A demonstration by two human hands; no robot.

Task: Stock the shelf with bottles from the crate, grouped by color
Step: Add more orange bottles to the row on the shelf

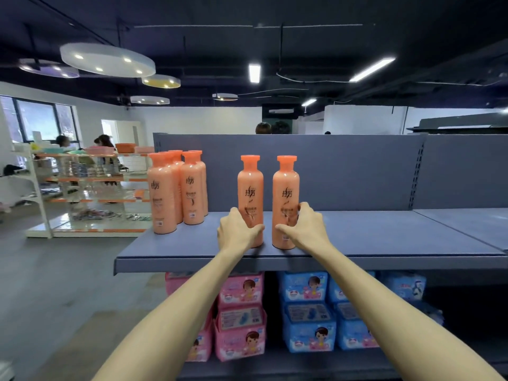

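Note:
Two orange bottles stand upright near the front of the grey-blue shelf [384, 237]. My left hand [237, 231] grips the lower part of the left orange bottle [250, 185]. My right hand [305, 228] wraps the lower part of the right orange bottle [286, 188]. Both bottles rest on the shelf board, a small gap between them. A group of several matching orange bottles [176, 188] stands at the shelf's left end. The crate is out of view.
Below the shelf sit pink packs [242, 312] on the left and blue packs [308, 312] on the right. The shelf's back panel [357, 171] rises behind the bottles. A white rack [82, 188] with goods and people stands far left across the floor.

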